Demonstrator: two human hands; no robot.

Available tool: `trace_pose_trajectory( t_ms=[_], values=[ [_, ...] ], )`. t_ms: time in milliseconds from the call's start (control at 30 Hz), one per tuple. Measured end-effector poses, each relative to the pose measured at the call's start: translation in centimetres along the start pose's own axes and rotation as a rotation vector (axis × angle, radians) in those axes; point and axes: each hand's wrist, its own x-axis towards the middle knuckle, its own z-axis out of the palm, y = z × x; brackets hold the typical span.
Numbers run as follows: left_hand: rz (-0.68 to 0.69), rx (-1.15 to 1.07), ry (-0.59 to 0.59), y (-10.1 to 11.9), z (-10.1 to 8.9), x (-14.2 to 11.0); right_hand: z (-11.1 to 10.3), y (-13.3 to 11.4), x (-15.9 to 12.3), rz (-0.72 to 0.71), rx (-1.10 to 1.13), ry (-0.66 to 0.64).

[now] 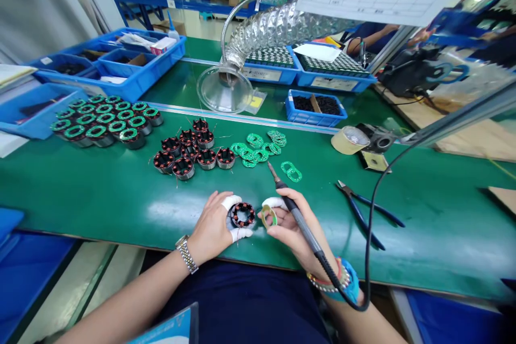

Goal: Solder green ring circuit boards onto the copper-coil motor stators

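Note:
My left hand [217,223], with white finger cots on thumb and finger, grips a motor stator [243,215] with copper windings on the green bench top. Just right of it, my right hand [296,226] pinches a small ring-shaped circuit board [269,216], its pale side turned to me. Across the same hand lies a soldering iron [300,220], its tip pointing up and away. Beyond the hands sit several wound stators [183,167] with loose wire ends. Beside them are scattered green ring boards [255,156].
Stators topped with green boards [98,133] stand at the left, near blue bins [145,72]. A fume extractor hood [224,90] hangs over the back. Cutting pliers [358,209] and a tape roll [350,140] lie right; the iron's cable [368,236] loops there.

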Motion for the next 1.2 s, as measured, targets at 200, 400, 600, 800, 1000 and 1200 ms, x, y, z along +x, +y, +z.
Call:
trace_pose_trajectory(
  t_ms=[200, 400, 600, 800, 1000, 1200],
  values=[
    [0.051, -0.046, -0.015, -0.3, -0.4, -0.1, 0.2, 0.1, 1.8, 0.069, -0.011, 0.096],
    [0.049, -0.066, -0.019, -0.4, -0.4, -0.1, 1.3, -1.3, 2.7, 0.015, -0.491, -0.074],
    [0.053, -0.106, -0.009, -0.4, -0.4, -0.1, 2.1, -0.8, 2.2, -0.295, -0.968, -0.150],
    [0.049, -0.110, -0.020, -0.4, -0.4, -0.1, 1.7, 0.4, 2.4, -0.327, -0.958, -0.161],
    [0.047, -0.101, -0.032, -0.4, -0.4, -0.2, 1.6, -0.1, 2.0, -0.359, -0.948, -0.178],
    [0.042, -0.107, -0.047, -0.4, -0.5, -0.1, 1.3, -0.6, 1.5, -0.329, -0.936, -0.145]
  ],
)
